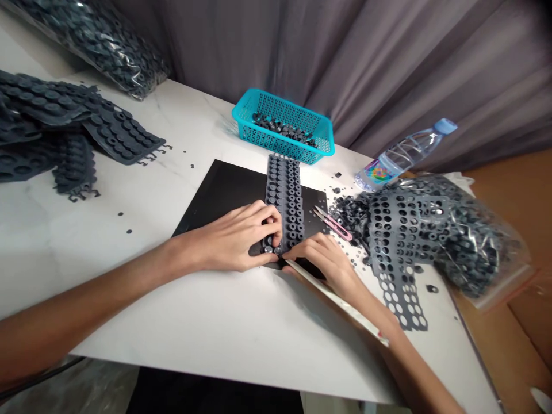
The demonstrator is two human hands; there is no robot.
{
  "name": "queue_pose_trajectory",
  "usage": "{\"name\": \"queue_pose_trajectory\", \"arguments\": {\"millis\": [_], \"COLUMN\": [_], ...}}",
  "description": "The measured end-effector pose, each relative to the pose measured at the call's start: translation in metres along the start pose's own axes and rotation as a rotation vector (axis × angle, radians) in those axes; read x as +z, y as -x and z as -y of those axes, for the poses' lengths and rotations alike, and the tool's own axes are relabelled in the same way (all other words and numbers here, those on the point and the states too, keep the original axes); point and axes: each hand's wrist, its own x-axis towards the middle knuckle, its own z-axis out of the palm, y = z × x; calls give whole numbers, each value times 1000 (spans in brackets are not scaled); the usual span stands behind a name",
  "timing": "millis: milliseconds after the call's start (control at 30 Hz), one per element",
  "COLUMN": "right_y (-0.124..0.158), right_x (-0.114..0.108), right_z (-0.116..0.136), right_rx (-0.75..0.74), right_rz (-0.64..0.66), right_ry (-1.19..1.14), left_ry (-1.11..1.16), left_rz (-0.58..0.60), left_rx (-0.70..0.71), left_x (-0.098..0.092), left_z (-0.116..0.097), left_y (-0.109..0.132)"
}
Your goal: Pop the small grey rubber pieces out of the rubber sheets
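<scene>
A dark grey moulded rubber strip point(284, 195) with rows of round caps lies lengthwise on a black board point(224, 195). My left hand point(241, 236) rests at the near end of the strip, its fingers curled and pressing on the last caps. My right hand point(325, 259) is closed around a long, thin white tool point(340, 299), whose tip points at that same near end. What kind of tool it is, I cannot make out. Hidden under the fingers is the spot where the tip meets the rubber.
Behind the board stands a turquoise basket point(282, 135) holding small dark parts. Pink thread snips point(334, 223) lie right of the strip, near loose parts, punched-out sheets point(392, 247), a plastic bag point(470, 247) and a water bottle point(401, 155). More rubber sheets point(121, 132) and a filled bag point(107, 46) are at left.
</scene>
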Motion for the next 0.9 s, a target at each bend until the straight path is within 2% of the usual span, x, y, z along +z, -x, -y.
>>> {"name": "queue_pose_trajectory", "arguments": {"millis": [267,400,567,733,900], "right_y": [-1,-2,-3,-1,0], "right_x": [2,3,4,8,15], "right_z": [-2,-2,-1,-1,-3], "right_rx": [-22,-68,-147,-148,-137], "right_rz": [24,9,9,18,-36], "right_ry": [57,94,169,202,240], "left_ry": [20,94,115,133,163], "left_rz": [28,83,77,66,105], "left_rx": [-28,-84,-96,-98,-124], "left_x": [0,-2,-2,-1,-2], "left_z": [-2,-3,-3,-3,-2], "left_y": [-1,-1,-2,-2,-3]}}
